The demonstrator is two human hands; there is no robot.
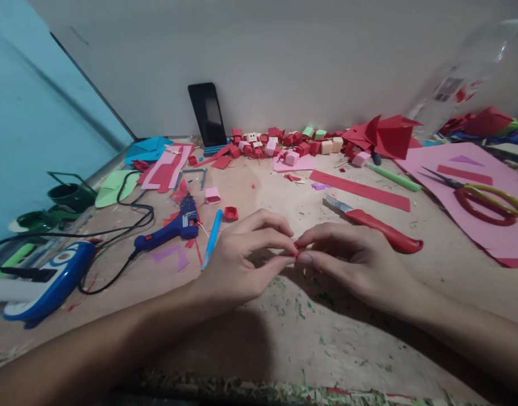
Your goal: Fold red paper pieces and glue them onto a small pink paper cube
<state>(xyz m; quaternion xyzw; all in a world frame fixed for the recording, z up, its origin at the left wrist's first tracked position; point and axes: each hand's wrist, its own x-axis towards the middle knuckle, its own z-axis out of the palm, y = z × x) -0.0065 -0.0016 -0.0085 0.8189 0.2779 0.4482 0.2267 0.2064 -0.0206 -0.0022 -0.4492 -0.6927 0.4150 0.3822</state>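
Over at the table's (449, 262) left edge there's a blue-and-white power block (68, 276) with a black cord (110, 233) looping past it; next comes a blue glue gun (172, 230) lying down; then a dark phone (207, 113) propped upright at the back edge; closer in are a light blue stick (212, 239), a pink paper box (213, 195) and an open red one (231, 213); the left hand (246, 256) is out past the front edge, thumb and index pinching a tiny red piece (296, 252), mostly hidden by fingers; little paper cubes (271, 148) pile up along the back edge; the right hand (356, 259) pinches that same piece from its other side, thumb against index; just beyond it lies a red-handled knife (381, 230); toward the right edge, scissors (490, 206) sit on a pink sheet (432, 157), yellow and red handles outward
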